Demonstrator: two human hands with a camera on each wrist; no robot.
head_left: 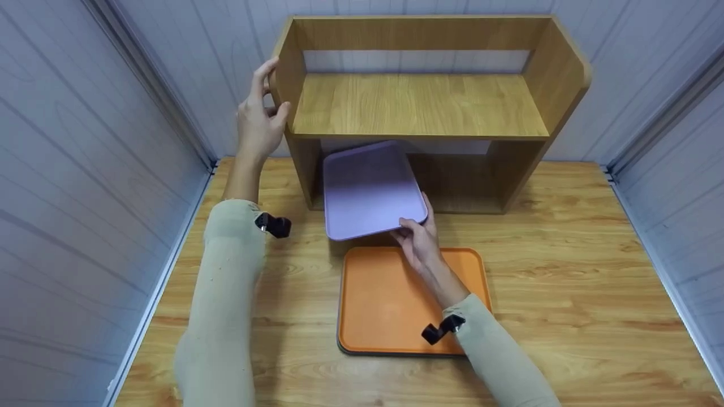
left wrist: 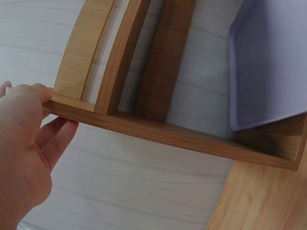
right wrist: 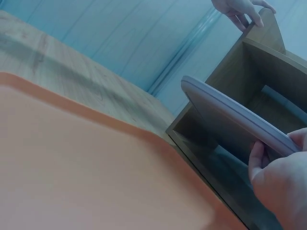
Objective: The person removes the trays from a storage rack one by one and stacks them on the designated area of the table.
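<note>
Two hands share the work. At about ten o'clock in the head view, the left hand [head_left: 259, 121] holds the upper left side panel of the wooden shelf unit [head_left: 421, 104], thumb on the inner face and fingers wrapped over the edge, steadying it. Toward the centre, the right hand [head_left: 418, 240] pinches the near right corner of the lilac tray [head_left: 370, 189], its grip holding the rim with the thumb on top. The tray is tilted, its far end already under the shelf board in the lower opening, its near end raised above the surface [head_left: 565, 271]. Just below it, at six o'clock, an orange tray [head_left: 384, 299] lies flat on the surface, with a dark rim under it that may be another tray.

The step in hand looks like sliding the lilac tray into the lower opening; the next move probably calls for levelling it and pushing it in while the left hand braces the unit.

The tray's far end is hidden by the shelf board, and whether it touches the bottom cannot be told.
</note>
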